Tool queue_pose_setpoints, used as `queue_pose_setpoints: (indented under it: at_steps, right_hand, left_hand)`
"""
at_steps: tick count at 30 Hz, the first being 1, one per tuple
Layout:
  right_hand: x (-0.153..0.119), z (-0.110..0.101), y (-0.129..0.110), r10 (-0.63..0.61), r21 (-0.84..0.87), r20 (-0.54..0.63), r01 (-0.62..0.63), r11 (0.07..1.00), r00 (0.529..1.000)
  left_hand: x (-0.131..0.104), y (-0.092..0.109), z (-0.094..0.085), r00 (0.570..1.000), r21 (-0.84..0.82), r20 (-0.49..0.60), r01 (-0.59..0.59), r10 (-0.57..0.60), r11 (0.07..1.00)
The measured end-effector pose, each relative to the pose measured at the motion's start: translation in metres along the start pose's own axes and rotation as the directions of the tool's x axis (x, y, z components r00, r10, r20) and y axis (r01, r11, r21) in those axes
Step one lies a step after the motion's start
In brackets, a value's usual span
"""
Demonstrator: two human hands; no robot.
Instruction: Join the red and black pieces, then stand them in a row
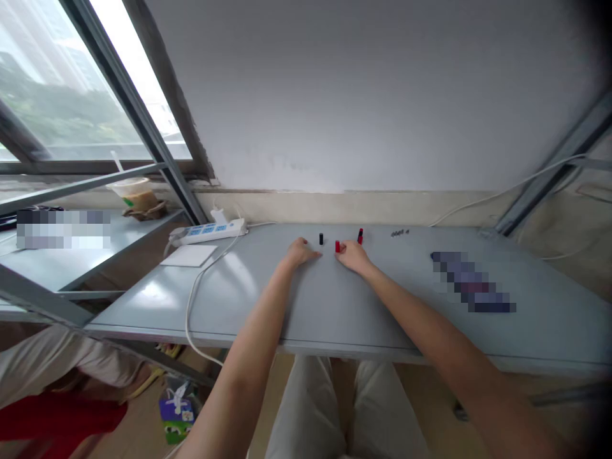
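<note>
A long grey table point(335, 306) stands against a plain pale wall, with a slanted window at the far left. Both of the person's bare arms reach forward to the middle of the table's far side.

The right hand point(352, 255) rests there with its fingers closed around a small red piece point(337, 247), which pokes out at the fingertips. The left hand point(300, 250) lies palm down, loosely curled and holding nothing, its fingertips pointing toward a small black cylinder point(321, 239) that stands upright just beyond them, apart from the hand. Another small red and black piece point(360, 236) stands upright just behind the right hand.

These pieces look like light, rigid plastic, smooth and easy to topple. They likely suit a fingertip pinch around the sides, low down, rather than a full grasp.

Further right lies a short row of tiny dark bits point(399, 233), too small to identify. To the left sit a white power strip point(209, 231) with a trailing cable, a white pad point(189, 255), and, on a separate ledge by the window, a drink cup point(131, 189).
</note>
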State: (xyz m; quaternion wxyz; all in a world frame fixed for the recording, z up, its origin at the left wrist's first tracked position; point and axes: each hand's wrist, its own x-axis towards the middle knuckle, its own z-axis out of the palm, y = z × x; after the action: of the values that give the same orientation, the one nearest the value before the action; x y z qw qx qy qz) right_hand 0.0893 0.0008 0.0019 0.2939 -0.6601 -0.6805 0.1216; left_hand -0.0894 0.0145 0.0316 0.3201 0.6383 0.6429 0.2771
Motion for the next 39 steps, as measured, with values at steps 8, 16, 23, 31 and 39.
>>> queue_pose_setpoints:
  at_steps: [8, 16, 23, 31, 39]
  right_hand:
    - [0.012, 0.008, -0.011, 0.145, -0.073, 0.021, -0.143, 0.987, 0.989]
    - [0.018, 0.014, -0.005, 0.121, -0.079, 0.02, -0.119, 0.99, 0.992]
    - [0.025, 0.018, -0.002, 0.096, -0.096, 0.016, -0.094, 0.991, 0.995]
    - [0.035, 0.024, -0.016, 0.132, -0.079, 0.05, -0.128, 0.989, 0.99]
    - [0.04, 0.025, -0.022, 0.186, -0.017, 0.093, -0.185, 0.983, 0.978]
  left_hand:
    - [0.0, 0.008, -0.015, 0.981, 0.219, 0.184, -0.103, 0.063, 0.97]
    - [0.029, 0.002, -0.004, 0.98, 0.256, 0.18, -0.126, 0.081, 0.959]
    - [0.049, 0.002, 0.017, 0.967, 0.239, 0.121, -0.246, 0.223, 0.939]
    - [0.054, 0.001, 0.029, 0.969, 0.262, 0.039, -0.244, 0.243, 0.934]
    - [0.057, -0.002, 0.035, 0.981, 0.273, 0.033, -0.193, 0.191, 0.942]
